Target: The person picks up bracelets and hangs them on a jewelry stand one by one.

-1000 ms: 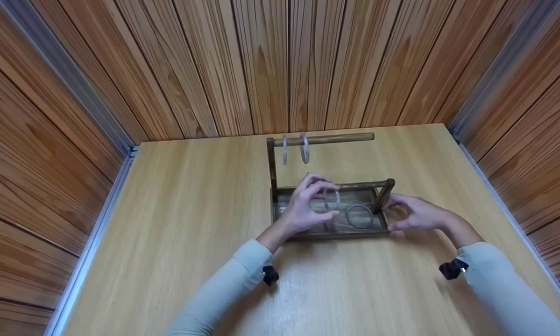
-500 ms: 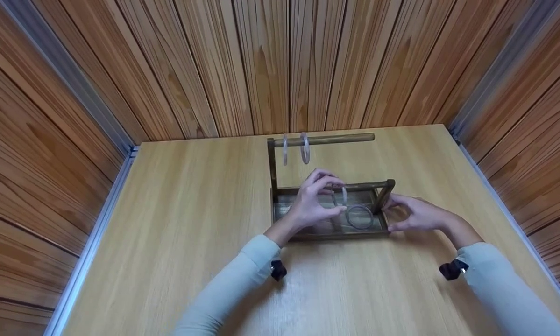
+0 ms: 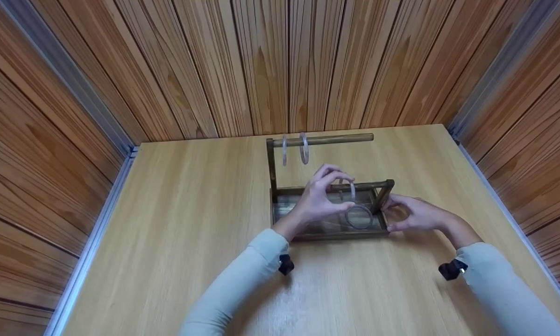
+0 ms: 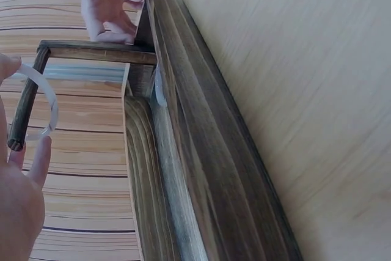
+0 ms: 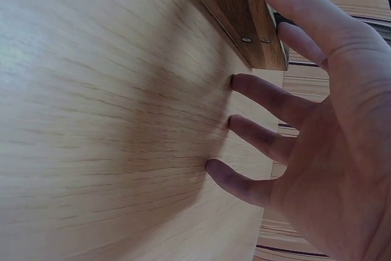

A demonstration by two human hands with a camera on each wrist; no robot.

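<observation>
Two hands are working here: the left hand (image 3: 321, 198) is pinching a ring (image 3: 353, 191) and has just been easing it rightward, nearer the post (image 3: 383, 196), so the ring, apparently circling the lower bar (image 3: 368, 185), is going further along. The left forearm is slanting forward and right, while the right hand (image 3: 415, 213) is gripping the rack's (image 5: 235, 19) end with thumb and forefinger, other fingers spreading. Beyond, another ring (image 3: 359, 228) is lying in the tray (image 3: 340, 236), two more rings (image 3: 307, 151) are hanging from the upper bar (image 3: 340, 138).

Pale grey-green long sleeves (image 3: 242, 282); small black boxy device (image 3: 286, 264) at each wrist.
</observation>
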